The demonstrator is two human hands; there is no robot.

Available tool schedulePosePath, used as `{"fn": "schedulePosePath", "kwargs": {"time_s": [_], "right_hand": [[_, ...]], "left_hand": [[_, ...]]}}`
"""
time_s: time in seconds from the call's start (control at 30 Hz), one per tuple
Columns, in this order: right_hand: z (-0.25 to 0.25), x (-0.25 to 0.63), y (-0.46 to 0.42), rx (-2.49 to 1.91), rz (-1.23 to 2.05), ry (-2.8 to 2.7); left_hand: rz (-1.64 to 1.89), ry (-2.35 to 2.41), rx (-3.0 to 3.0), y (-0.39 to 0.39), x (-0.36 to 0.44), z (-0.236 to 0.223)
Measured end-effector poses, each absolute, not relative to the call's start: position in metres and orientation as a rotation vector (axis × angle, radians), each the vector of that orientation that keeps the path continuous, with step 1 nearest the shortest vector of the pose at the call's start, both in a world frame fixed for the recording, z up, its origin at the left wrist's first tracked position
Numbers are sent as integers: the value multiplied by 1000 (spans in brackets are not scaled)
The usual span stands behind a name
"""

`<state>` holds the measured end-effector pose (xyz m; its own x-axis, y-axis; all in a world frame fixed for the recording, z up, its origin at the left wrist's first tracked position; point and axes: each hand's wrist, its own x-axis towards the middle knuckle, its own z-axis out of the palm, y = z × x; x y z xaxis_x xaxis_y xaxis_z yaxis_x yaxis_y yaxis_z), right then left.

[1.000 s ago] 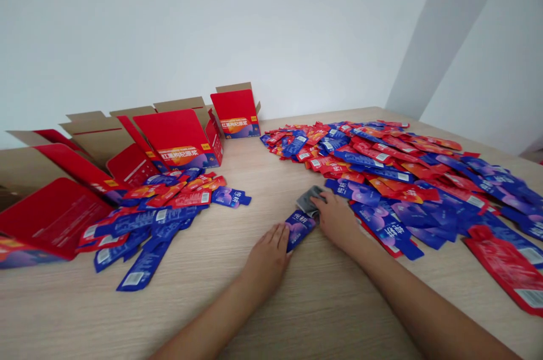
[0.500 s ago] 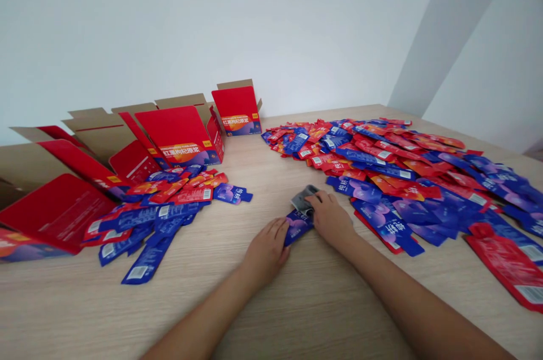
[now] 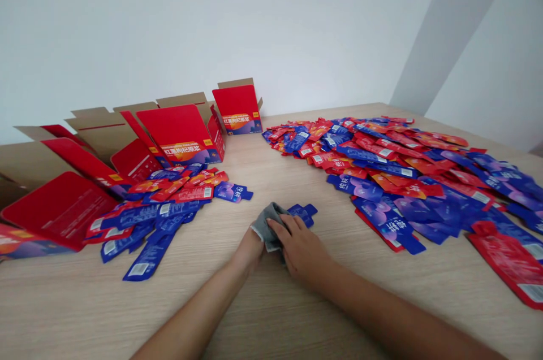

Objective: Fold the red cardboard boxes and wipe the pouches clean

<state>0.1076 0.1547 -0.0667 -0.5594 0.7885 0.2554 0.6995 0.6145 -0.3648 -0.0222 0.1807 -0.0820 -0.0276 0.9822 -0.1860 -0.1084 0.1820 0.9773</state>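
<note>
A grey cloth (image 3: 268,224) lies bunched over the fingers of my left hand (image 3: 249,249), so I cannot see what those fingers do. My right hand (image 3: 302,244) grips the cloth from the right, its fingers closed on the fabric. A blue sachet (image 3: 304,213) with a narrow spout end sticks out to the right from behind the cloth and my right fingers. Its other end is hidden under the cloth and hands.
To the right spreads a large pile of red and blue sachets (image 3: 382,162). A smaller sachet heap (image 3: 169,207) lies to the left, in front of several open red cartons (image 3: 180,128). Another open carton (image 3: 237,108) stands against the wall behind the wooden table (image 3: 237,315).
My right hand has moved left and toward me with the cloth, which now covers my left fingers. More of the sachet's spout end shows at the right.
</note>
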Motion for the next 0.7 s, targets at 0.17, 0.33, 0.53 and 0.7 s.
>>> {"fn": "schedulePosePath", "kwargs": {"time_s": [0.17, 0.33, 0.53, 0.7], "right_hand": [[-68, 119, 178, -1358, 237, -2445], [-68, 156, 208, -1675, 157, -2254], [-69, 137, 179, -1300, 246, -2339], [-68, 131, 191, -1371, 207, -2434]], "left_hand": [[1054, 1163, 884, 182, -25, -80], [975, 1141, 829, 179, -30, -75], [963, 1168, 834, 180, -28, -73], [921, 1180, 873, 179, -29, -76]]}}
